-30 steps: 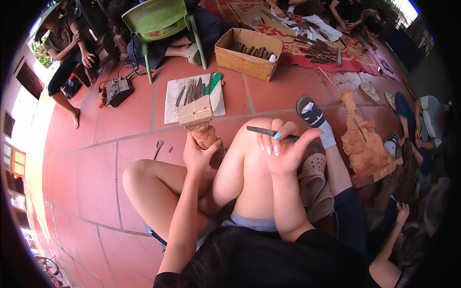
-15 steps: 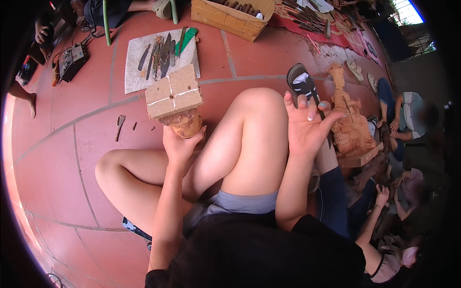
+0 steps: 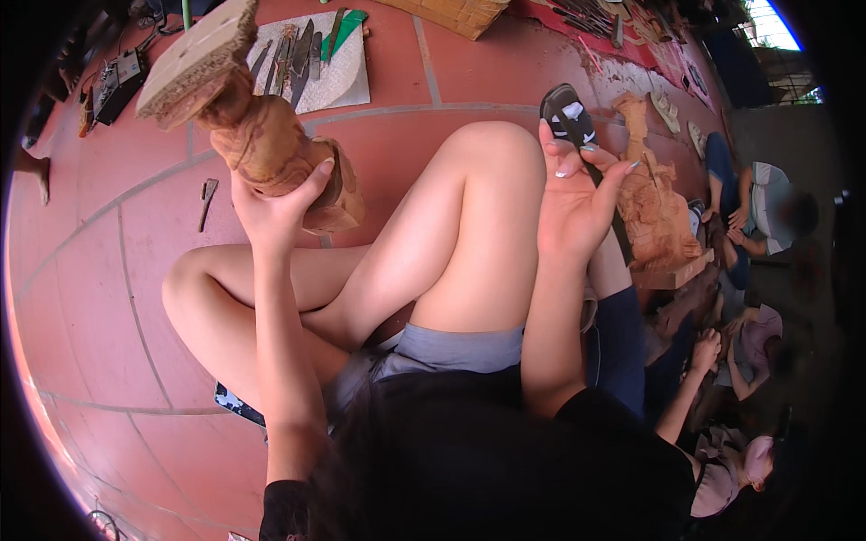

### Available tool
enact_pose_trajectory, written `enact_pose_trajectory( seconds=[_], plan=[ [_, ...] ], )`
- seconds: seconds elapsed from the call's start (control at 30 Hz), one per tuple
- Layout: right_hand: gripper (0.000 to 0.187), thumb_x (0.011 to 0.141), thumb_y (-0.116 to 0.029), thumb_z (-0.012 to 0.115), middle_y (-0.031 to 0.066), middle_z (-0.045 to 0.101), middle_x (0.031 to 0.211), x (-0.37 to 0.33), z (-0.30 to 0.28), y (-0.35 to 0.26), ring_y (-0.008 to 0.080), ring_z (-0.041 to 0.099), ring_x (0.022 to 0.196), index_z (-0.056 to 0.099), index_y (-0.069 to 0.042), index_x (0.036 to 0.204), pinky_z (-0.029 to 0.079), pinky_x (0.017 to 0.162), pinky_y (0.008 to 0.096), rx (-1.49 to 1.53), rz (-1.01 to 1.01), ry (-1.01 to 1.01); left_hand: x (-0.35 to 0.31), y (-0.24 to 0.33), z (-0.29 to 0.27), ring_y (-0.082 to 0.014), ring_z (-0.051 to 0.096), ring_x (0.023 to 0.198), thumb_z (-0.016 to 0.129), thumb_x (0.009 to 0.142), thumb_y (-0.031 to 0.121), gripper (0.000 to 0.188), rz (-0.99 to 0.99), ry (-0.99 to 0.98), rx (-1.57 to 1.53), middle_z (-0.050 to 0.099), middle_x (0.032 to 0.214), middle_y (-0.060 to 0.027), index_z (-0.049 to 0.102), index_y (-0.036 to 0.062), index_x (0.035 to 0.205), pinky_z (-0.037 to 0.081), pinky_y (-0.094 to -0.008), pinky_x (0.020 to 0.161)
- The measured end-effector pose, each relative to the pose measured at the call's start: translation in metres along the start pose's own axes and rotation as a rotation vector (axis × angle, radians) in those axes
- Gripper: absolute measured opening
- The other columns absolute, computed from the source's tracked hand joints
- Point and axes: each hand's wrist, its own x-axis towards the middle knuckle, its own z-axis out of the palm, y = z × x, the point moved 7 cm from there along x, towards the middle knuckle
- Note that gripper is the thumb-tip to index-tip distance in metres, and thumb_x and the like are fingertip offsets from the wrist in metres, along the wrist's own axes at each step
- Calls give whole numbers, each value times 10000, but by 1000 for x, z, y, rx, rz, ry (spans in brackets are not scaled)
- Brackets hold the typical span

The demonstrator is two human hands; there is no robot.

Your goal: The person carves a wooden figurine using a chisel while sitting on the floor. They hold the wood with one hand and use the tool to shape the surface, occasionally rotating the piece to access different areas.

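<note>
My left hand (image 3: 271, 203) is wrapped round a carved wooden figure (image 3: 271, 144), held tilted above the floor. A rough, flat square block of wood forms its upper left end, and its other end sticks out past my thumb. My right hand (image 3: 577, 207) is raised palm up beside my right knee, fingers curled. Between its fingers and thumb runs a long, thin, dark strip-like tool (image 3: 621, 236), perhaps a file; part of it is hidden by the hand. On the floor left of my knees lies a small chisel-like tool (image 3: 207, 204).
Several blades and files (image 3: 298, 63) lie on a white sheet (image 3: 352, 79). A cardboard box (image 3: 451, 13) stands at the far edge. To the right is a larger wood carving (image 3: 654, 212), near sandals (image 3: 666, 110) and other seated people. A black electrical box (image 3: 120, 83) sits far left.
My left hand has lifted the carved figure up and to the left and tilted it, so its side now shows. My right hand stays raised, with its fingers slightly shifted.
</note>
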Motion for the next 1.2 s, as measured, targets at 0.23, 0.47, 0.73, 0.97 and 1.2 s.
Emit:
enact_pose_trajectory(
  seconds=[0.23, 0.47, 0.73, 0.97, 1.2],
  plan=[
    [533, 1065, -474, 341, 74, 542, 708, 0, -18, 45, 248, 570, 827, 651, -47, 988, 461, 963, 479, 260, 217, 14, 27, 89, -52, -188, 657, 987, 878, 690, 116, 570, -152, -76, 150, 683, 1076, -113, 605, -58, 1158, 518, -336, 905],
    [433, 1016, -448, 508, 43, 477, 722, 6, -29, 47, 184, 502, 817, 661, -52, 929, 481, 913, 387, 305, 256, 100, -3, 90, -50, -216, 656, 1005, 926, 617, 134, 743, -352, -187, 189, 666, 1102, -130, 553, -60, 1229, 518, -354, 911],
    [416, 1015, -426, 520, 40, 470, 740, 6, -40, 48, 191, 503, 834, 642, -30, 981, 483, 921, 401, 427, 253, 100, -22, 79, -14, -201, 623, 1059, 917, 676, 209, 881, -704, -413, 234, 632, 1163, -131, 446, -51, 1373, 494, -340, 939],
    [611, 1027, -500, 424, 61, 559, 800, -7, -28, 41, 221, 559, 901, 639, 45, 1200, 477, 942, 411, 23, 132, -34, -66, 21, 29, -189, 622, 1080, 902, 715, 310, 866, -715, -547, 12, 645, 1151, -147, 437, -59, 1347, 495, -351, 950],
    [692, 1030, -538, 373, 135, 664, 812, -25, 26, 26, 229, 650, 711, 688, 76, 1066, 536, 673, 351, -509, -192, -433, -82, -3, 50, -193, 635, 1068, 888, 740, 302, 837, -755, -485, 25, 652, 1157, -157, 433, -62, 1340, 511, -341, 928]
  ],
)
